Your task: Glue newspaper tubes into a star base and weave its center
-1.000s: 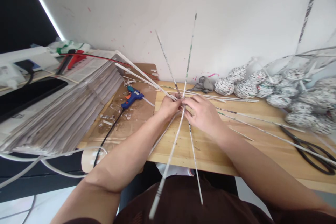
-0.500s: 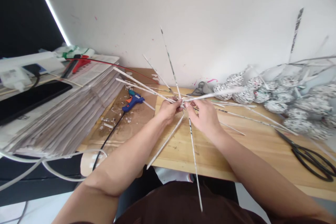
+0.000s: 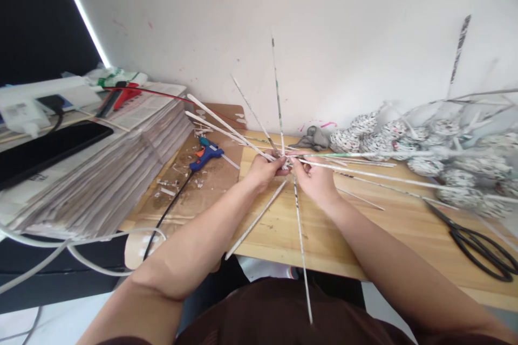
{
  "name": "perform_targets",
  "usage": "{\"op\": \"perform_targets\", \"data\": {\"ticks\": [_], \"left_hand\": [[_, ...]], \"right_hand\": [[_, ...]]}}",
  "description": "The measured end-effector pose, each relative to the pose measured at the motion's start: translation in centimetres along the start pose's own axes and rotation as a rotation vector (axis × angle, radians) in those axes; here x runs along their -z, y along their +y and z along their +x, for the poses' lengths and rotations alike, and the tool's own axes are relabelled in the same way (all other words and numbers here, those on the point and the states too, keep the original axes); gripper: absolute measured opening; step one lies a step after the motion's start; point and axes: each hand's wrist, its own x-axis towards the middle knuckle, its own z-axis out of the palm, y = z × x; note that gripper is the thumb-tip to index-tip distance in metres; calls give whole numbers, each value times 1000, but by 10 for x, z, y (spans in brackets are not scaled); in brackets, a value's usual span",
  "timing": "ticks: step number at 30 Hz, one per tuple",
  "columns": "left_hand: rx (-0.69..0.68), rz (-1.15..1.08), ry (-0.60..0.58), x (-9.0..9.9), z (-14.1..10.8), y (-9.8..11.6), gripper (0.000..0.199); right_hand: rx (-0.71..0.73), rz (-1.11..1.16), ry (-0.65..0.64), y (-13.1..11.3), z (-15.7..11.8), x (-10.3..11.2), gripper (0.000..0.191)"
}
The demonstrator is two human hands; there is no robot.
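Several rolled newspaper sticks fan out like spokes from a small crossing point between my hands, just above the wooden table. My left hand is closed around the crossing, thumb pressed on top. From the right, my right hand pinches paper sticks near the same centre. Two long white sticks run from there out to the right. One stick points toward my body and another slants to the lower left. My fingers hide how the sticks join at the middle.
A blue glue gun lies on stained cardboard at left, beside a tall newspaper stack with a phone on it. Black scissors rest at the right. Woven paper pieces line the wall behind, near a grey cloth.
The spokes have turned slightly clockwise, the far upright one now nearly vertical. A blurred stick by my right hand now stretches far to the right. Both hands remain at the centre.
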Motion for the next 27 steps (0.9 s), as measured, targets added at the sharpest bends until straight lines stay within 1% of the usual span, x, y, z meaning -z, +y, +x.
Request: {"op": "perform_targets", "data": {"ticks": [3, 6, 9, 13, 17, 20, 25, 27], "left_hand": [[46, -21, -17, 1, 0, 2, 15], [88, -31, -47, 2, 2, 3, 11], [72, -7, -67, 4, 4, 1, 13], [19, 2, -90, 6, 6, -2, 23], [26, -7, -134, 6, 4, 0, 29], [57, -5, -148, 5, 1, 2, 34], [34, 20, -54, 4, 2, 0, 33], [22, 31, -45, 4, 2, -1, 33]], "right_hand": [[-82, 165, -25, 4, 5, 3, 19], [-169, 299, -79, 7, 9, 6, 20], [-277, 410, -106, 8, 12, 8, 21], [-377, 538, -89, 6, 14, 10, 27], [-411, 545, -63, 6, 14, 11, 32], [-393, 505, -58, 8, 15, 11, 34], [-368, 515, -84, 11, 14, 7, 30], [-362, 514, -103, 12, 13, 5, 30]]}}
